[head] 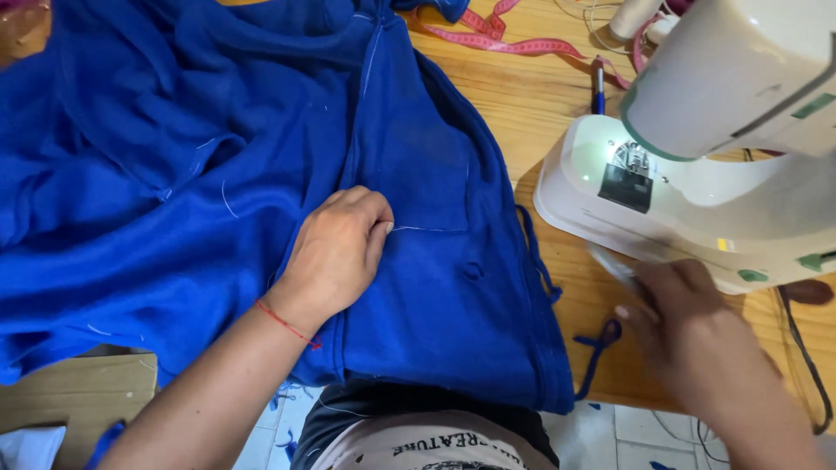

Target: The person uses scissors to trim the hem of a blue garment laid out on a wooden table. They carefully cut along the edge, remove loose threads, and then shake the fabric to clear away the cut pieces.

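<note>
A large blue garment [174, 174] lies spread over the wooden table [531, 96]. My left hand [340, 248] rests on it near a seam, fingers curled and pinching a loose white thread beside a stitched pocket. My right hand [697, 335] is blurred at the table's front edge, just below the base of a white sewing machine [697, 165]. It grips a small slim metal tool [614, 265], likely scissors or a thread snipper. A blue drawstring [601, 339] hangs from the garment's right edge.
A pink measuring tape [505, 39] lies at the back of the table, with a blue pen [599, 87] next to it. A spool of pale thread [631, 16] stands behind the machine. A dark cable [805, 348] runs down at the right. Tiled floor shows below.
</note>
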